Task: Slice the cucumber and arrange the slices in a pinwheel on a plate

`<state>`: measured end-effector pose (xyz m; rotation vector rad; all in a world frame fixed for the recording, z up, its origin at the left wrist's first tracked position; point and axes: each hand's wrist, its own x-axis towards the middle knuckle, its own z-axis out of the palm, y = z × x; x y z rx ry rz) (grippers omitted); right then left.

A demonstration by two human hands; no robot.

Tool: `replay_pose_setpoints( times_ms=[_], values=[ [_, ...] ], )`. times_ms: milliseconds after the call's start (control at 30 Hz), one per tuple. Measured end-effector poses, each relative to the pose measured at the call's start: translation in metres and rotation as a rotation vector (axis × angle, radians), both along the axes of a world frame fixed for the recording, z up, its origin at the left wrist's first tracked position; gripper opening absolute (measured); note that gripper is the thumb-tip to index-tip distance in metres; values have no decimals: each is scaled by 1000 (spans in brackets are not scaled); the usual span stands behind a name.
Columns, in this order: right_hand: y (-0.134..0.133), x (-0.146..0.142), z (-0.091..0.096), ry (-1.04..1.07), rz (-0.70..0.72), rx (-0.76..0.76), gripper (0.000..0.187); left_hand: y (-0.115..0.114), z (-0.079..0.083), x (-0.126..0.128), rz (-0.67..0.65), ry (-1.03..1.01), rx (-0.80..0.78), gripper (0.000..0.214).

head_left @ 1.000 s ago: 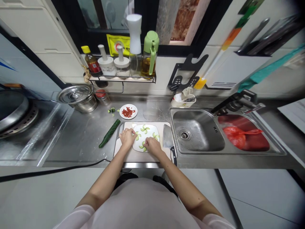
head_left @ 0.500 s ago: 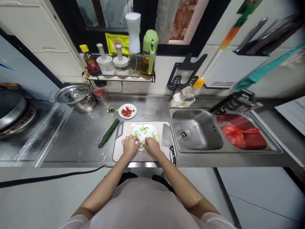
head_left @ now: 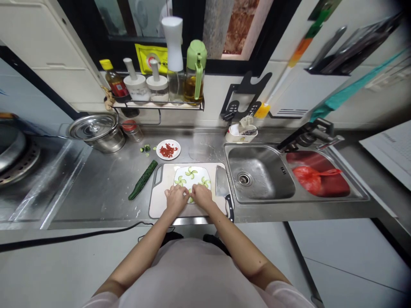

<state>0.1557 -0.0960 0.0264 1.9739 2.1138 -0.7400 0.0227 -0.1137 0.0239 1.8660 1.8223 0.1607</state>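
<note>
My left hand (head_left: 176,198) and my right hand (head_left: 202,196) meet over the front part of a white plate (head_left: 192,182). Thumb and fingers of each are pinched at pale green cucumber slices (head_left: 190,199), which they partly cover. Elsewhere on the plate, more thin slices form pinwheels, one at the back (head_left: 191,173). Under the plate is a light cutting board (head_left: 159,201). A cleaver (head_left: 221,182) with a black handle lies along the board's right side. To the left, a piece of whole cucumber (head_left: 143,180) rests on the steel counter.
Behind the board sit a small dish (head_left: 177,149) of chopped red bits and some cucumber scraps (head_left: 147,148). A lidded pot (head_left: 109,139) and red-capped jar (head_left: 133,130) stand back left. On the right is a double sink (head_left: 260,171) with a red bag (head_left: 310,179). Bottles line a shelf (head_left: 180,107).
The view has shifted slightly, so everything sits a little further left. My hands stay at the front slices, with the fingertips of both now closer together.
</note>
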Motion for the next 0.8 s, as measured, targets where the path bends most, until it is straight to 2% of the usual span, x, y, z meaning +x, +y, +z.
replay_pose_setpoints(
  times_ms=[200, 333, 467, 567, 800],
  values=[
    [-5, 7, 1, 69, -36, 84, 21, 0, 0, -2, 18, 17, 17, 16],
    [-1, 32, 3, 107, -197, 197, 25, 1, 2, -7, 35, 19, 19, 15],
    [8, 60, 4, 88, -357, 215, 23, 1, 4, -7, 44, 10, 14, 14],
    [14, 68, 1, 76, -379, 192, 21, -1, 3, -6, 50, -2, 11, 14],
    [19, 59, -7, 35, -369, 150, 21, -5, 3, -7, 58, -22, 37, 15]
  ],
)
